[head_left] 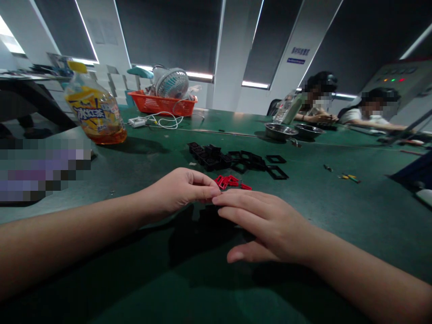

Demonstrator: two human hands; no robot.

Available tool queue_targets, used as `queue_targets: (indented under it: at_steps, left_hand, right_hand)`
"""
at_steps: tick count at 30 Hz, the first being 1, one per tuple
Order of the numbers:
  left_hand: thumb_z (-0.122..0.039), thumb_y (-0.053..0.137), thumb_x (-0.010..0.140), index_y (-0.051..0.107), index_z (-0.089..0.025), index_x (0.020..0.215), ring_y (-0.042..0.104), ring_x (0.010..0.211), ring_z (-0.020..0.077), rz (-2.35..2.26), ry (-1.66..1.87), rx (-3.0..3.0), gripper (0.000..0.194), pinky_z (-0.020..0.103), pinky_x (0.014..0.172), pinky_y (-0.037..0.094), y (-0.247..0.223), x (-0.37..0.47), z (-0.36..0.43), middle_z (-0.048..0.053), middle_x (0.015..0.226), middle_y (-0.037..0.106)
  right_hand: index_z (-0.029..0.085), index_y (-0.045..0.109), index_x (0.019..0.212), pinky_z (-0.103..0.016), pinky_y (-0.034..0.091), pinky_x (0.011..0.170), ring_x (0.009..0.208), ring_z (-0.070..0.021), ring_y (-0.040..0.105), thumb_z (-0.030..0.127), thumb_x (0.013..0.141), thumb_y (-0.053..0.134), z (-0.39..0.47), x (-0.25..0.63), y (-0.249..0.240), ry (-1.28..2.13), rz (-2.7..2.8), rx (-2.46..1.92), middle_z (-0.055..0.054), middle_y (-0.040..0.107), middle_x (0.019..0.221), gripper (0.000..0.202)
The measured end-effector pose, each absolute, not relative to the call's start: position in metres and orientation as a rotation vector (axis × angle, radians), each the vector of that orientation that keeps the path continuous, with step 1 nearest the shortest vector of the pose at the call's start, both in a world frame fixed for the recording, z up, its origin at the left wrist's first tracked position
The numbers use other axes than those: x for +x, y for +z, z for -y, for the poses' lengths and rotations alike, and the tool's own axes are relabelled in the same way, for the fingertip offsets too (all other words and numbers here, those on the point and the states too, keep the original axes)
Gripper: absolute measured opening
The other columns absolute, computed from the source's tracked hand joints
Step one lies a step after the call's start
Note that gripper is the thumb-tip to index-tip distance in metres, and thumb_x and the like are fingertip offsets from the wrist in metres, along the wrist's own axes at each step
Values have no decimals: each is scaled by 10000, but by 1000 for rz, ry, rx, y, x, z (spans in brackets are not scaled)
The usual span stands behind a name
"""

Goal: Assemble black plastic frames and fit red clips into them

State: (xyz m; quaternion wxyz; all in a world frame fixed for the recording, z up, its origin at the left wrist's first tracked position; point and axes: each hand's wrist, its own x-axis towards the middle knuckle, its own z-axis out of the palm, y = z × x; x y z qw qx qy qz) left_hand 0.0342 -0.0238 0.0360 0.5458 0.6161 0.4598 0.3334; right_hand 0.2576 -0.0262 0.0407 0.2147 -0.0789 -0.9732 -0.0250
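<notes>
My left hand (184, 191) is closed in a pinch, thumb against forefinger; what sits between the tips is too small or hidden to make out. Reaching in from the other side, my right hand (266, 220) has its fingers stretched out and its thumb apart, with fingertips meeting the left ones. Just beyond both hands lie several small red plastic frames (229, 181). Behind these is a heap of black plastic housings (209, 157), with flat black rectangular frames (277, 172) to its right. A dark shape below my fingertips is unclear in the shadow.
A tea bottle (96, 110) stands at the left on the green table (337, 216). Further back are an orange basket (162, 104) holding a fan (172, 83), a white cable (168, 121) and metal bowls (280, 131). Small tools (350, 177) lie right. Two people sit across.
</notes>
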Motion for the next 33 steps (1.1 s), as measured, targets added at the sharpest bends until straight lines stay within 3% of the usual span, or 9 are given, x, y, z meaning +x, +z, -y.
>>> queue_targets:
  at_steps: [5, 9, 13, 17, 25, 33]
  left_hand:
    - [-346, 730, 714, 726, -181, 775, 607, 658, 145, -1130, 825, 1495, 176, 242, 587, 465, 38, 35, 23, -8, 698, 689]
    - [-367, 680, 781, 711, -166, 969, 668, 863, 194, -1105, 880, 1663, 277, 301, 767, 520, 38, 31, 23, 36, 934, 746]
    - [-433, 698, 766, 657, -158, 1106, 640, 1014, 260, -1159, 803, 1971, 439, 406, 914, 498, 33, 25, 26, 89, 1093, 702]
    - [-456, 795, 680, 616, -174, 1167, 580, 1095, 301, -1197, 643, 2226, 590, 453, 963, 471, 26, 24, 33, 106, 1164, 643]
    - [-390, 784, 730, 613, -173, 1104, 538, 1086, 287, -1234, 491, 2359, 465, 429, 940, 469, 19, 27, 38, 92, 1117, 617]
    - [-315, 742, 781, 620, -183, 1073, 532, 1054, 257, -1205, 489, 2378, 343, 403, 932, 447, 17, 28, 42, 72, 1089, 622]
  right_hand:
    - [135, 626, 1130, -391, 512, 1001, 1217, -253, 592, 532, 936, 532, 24, 260, 39, -61, 2717, -237, -176, 643, 1279, 452]
    - [161, 617, 1146, -371, 518, 981, 1187, -243, 611, 506, 919, 581, 17, 266, 30, 23, 2621, -369, -162, 650, 1260, 415]
    - [166, 622, 1122, -367, 542, 907, 1055, -241, 647, 478, 858, 679, 13, 269, 24, 151, 2525, -522, -128, 691, 1094, 412]
    - [167, 637, 1097, -381, 543, 854, 994, -252, 640, 464, 762, 775, 11, 266, 24, 247, 2557, -687, -119, 675, 1067, 469]
    - [139, 675, 1086, -350, 497, 844, 964, -226, 595, 275, 747, 770, 13, 262, 24, 439, 2638, -863, -84, 655, 991, 377]
    - [142, 681, 1081, -319, 474, 854, 975, -204, 586, 245, 769, 736, 17, 264, 29, 512, 2652, -888, -71, 640, 1019, 332]
